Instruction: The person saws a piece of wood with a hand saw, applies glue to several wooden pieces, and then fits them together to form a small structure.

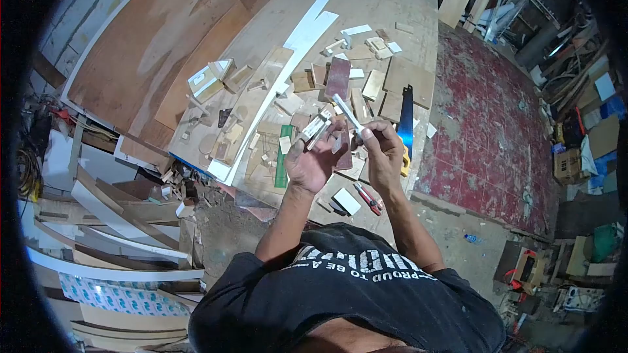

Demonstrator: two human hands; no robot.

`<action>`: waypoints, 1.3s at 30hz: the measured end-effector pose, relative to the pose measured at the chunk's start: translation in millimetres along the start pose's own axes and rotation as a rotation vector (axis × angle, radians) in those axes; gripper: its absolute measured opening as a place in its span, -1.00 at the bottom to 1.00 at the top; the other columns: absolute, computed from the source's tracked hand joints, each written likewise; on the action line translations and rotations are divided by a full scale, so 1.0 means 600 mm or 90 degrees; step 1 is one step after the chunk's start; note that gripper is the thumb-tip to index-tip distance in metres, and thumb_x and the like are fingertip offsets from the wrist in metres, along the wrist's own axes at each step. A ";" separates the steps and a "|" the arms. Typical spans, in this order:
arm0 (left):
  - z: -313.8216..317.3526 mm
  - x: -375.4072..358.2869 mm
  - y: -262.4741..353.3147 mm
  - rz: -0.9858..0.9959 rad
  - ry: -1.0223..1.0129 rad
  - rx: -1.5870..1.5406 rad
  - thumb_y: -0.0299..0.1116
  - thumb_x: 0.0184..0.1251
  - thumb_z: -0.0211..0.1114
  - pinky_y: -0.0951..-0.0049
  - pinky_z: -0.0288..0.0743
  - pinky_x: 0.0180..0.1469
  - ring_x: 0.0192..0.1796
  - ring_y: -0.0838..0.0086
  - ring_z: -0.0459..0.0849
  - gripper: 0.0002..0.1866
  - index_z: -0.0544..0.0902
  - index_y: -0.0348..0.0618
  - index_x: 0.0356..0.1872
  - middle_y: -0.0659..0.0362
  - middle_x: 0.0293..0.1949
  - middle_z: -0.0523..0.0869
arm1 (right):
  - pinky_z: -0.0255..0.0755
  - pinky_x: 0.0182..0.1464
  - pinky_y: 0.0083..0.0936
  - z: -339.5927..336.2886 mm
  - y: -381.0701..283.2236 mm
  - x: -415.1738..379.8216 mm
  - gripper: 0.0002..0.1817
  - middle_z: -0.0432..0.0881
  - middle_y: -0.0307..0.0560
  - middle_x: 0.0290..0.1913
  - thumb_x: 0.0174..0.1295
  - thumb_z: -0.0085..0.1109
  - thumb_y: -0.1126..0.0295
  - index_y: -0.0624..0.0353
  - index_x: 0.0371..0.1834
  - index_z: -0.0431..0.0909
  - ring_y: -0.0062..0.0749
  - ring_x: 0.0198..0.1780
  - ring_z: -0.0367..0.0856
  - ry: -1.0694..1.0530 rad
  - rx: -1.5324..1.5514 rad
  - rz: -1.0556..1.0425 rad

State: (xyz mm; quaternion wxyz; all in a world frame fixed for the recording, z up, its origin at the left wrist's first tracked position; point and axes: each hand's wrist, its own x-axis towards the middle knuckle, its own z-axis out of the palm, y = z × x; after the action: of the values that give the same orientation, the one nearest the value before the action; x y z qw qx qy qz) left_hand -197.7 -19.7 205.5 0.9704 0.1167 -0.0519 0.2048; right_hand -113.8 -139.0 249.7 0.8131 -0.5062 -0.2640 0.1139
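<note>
My left hand (pixel 310 167) is palm up above the workbench, its fingers curled round a small light wooden piece (pixel 318 127). The fine shape of that piece is too small to make out. Close beside it, my right hand (pixel 384 151) pinches the lower end of a thin whitish strip (pixel 347 112), which slants up to the left. Under and behind the hands lies a dark red board (pixel 337 77). A green strip (pixel 282 165) is left of my left hand. To the right of my right hand rests a handsaw (pixel 406 121) with a yellow handle.
Small wood offcuts (pixel 374 85) and built-up pieces (pixel 211 78) cover much of the workbench (pixel 383 6). Red-handled pliers (pixel 368 199) and a white block (pixel 347 202) lie near its front edge. Large brown panels (pixel 157 33) stand left; curved boards (pixel 124 216) are stacked below.
</note>
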 end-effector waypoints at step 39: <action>-0.061 -0.067 0.070 0.025 0.041 0.195 -0.01 0.05 0.46 0.09 0.35 0.28 0.27 0.17 0.48 -0.09 0.31 -0.26 0.40 -0.07 0.29 0.46 | 0.34 -0.38 -0.63 -0.276 0.038 0.060 -0.79 0.67 -0.23 -0.40 0.32 0.25 0.35 0.29 -0.16 0.68 -0.67 -0.41 0.49 0.017 -0.272 0.128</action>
State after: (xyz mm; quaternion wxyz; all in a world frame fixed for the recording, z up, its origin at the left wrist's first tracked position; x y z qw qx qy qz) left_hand -249.3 11.1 172.9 0.9383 0.2556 0.0089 0.2327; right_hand 8.3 -238.4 182.9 0.6757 -0.6919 -0.2193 0.1292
